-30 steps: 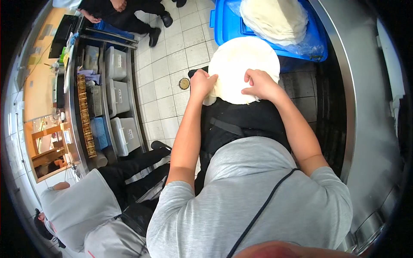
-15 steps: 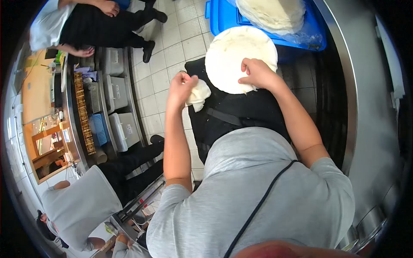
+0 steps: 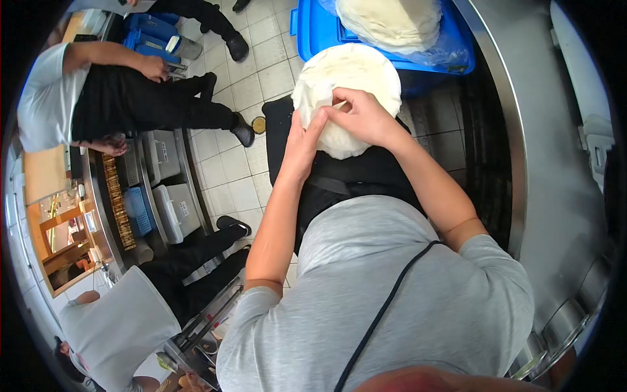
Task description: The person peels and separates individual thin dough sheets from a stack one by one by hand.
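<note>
A round stack of thin pale dough sheets (image 3: 366,68) rests on my lap, over black cloth. My left hand (image 3: 305,140) is at the stack's near left edge, fingers closed on a thin dough sheet (image 3: 319,95) whose lifted part looks translucent. My right hand (image 3: 362,117) is over the stack, thumb and fingers pinched on the same sheet, its fingertips touching my left hand's. The exact grip is partly hidden by the fingers.
Beyond the stack, a blue crate lid (image 3: 317,32) bears a larger pile of sheets (image 3: 392,23) on clear plastic. A steel counter (image 3: 548,163) runs along the right. Co-workers stand at left, near shelves with grey bins (image 3: 176,212). A small round object (image 3: 259,125) lies on the tiled floor.
My left hand has moved from beside the stack, where it held a crumpled sheet, in to my right hand. Their fingertips now meet over the stack. A co-worker at upper left has shifted.
</note>
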### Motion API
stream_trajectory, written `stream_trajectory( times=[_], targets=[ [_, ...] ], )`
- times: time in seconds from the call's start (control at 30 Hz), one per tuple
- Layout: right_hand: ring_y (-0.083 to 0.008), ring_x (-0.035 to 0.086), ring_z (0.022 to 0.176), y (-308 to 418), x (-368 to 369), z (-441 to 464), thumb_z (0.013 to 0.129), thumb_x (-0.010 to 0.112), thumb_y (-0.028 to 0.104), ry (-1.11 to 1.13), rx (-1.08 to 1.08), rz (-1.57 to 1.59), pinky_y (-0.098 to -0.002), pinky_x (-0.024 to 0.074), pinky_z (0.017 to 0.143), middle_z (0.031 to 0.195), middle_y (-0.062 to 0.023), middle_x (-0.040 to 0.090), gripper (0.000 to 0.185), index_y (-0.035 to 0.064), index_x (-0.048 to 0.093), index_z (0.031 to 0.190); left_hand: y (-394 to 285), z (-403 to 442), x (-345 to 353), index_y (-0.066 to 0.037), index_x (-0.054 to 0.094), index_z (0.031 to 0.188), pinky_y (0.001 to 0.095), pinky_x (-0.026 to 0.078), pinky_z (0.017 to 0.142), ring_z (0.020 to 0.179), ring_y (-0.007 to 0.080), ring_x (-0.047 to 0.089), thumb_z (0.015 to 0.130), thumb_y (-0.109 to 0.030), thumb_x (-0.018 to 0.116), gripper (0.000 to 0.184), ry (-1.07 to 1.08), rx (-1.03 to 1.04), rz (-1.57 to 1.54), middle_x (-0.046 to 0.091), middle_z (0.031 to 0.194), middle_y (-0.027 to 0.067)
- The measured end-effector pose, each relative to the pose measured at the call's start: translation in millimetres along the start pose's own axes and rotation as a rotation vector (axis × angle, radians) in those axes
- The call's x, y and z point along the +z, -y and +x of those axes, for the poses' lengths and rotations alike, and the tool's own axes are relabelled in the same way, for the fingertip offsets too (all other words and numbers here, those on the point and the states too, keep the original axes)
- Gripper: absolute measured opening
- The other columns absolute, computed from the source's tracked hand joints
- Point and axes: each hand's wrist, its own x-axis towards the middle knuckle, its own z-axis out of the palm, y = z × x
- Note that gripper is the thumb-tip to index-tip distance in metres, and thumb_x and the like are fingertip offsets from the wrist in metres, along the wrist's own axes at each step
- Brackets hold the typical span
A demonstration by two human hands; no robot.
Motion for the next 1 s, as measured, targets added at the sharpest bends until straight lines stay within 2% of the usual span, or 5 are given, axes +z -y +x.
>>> stream_trajectory(
  times=[0.23, 0.4, 0.47, 0.7, 1.0],
  targets=[
    [-0.0076, 0.062, 0.089, -17, -9, 13, 0.107, 0.074, 0.023, -0.126, -0.142, 0.087, -0.0294, 0.0535, 0.083, 0.1, 0.0015, 0.074, 0.02, 0.0035, 0.074, 0.11, -31, 0, 12, 0.006, 0.06, 0.147, 0.0349, 0.053, 0.107, 0.123, 0.018, 0.067, 0.122, -0.036, 0.047, 0.051, -0.037, -0.04, -0.011, 0.069, 0.14, 0.0136],
    [-0.0157, 0.073, 0.104, -16, -21, 11, 0.109, 0.071, 0.02, -0.21, -0.209, 0.724, -0.0345, 0.0597, 0.088, 0.116, -0.0067, 0.078, 0.017, 0.0036, 0.072, 0.114, -68, 0, 18, 0.004, 0.052, 0.156, 0.0497, 0.046, 0.123, 0.141, 0.033, 0.061, 0.121, -0.039, 0.041, 0.056, -0.147, 0.216, -0.292, 0.061, 0.155, 0.0188],
    [-0.0254, 0.072, 0.123, -13, -33, 3, 0.109, 0.068, 0.02, -0.038, -0.369, 1.27, -0.0432, 0.059, 0.105, 0.139, -0.0161, 0.072, 0.039, 0.002, 0.063, 0.143, -95, -13, 30, 0.002, 0.047, 0.16, 0.053, 0.042, 0.126, 0.147, 0.0351, 0.057, 0.121, -0.042, 0.04, 0.059, -0.028, 0.26, -0.457, 0.057, 0.16, 0.019],
    [-0.0283, 0.06, 0.142, -111, -5, 4, 0.111, 0.062, 0.029, -0.208, -0.386, 0.235, -0.0431, 0.0482, 0.122, 0.155, -0.015, 0.062, 0.053, 0.0032, 0.053, 0.157, -30, 5, 22, 0.006, 0.048, 0.158, 0.047, 0.045, 0.123, 0.142, 0.0327, 0.061, 0.121, -0.038, 0.046, 0.058, -0.128, 0.087, -0.196, 0.059, 0.158, 0.0202],
    [-0.0321, 0.049, 0.149, -117, 2, 10, 0.111, 0.053, 0.04, -0.173, -0.307, 0.204, -0.0484, 0.0379, 0.127, 0.162, -0.0167, 0.052, 0.063, 0.0031, 0.045, 0.162, 8, 22, -3, 0.009, 0.049, 0.155, 0.0493, 0.049, 0.121, 0.143, 0.0352, 0.06, 0.121, -0.04, 0.042, 0.06, -0.227, -0.052, -0.248, 0.059, 0.158, 0.0233]
  ],
)
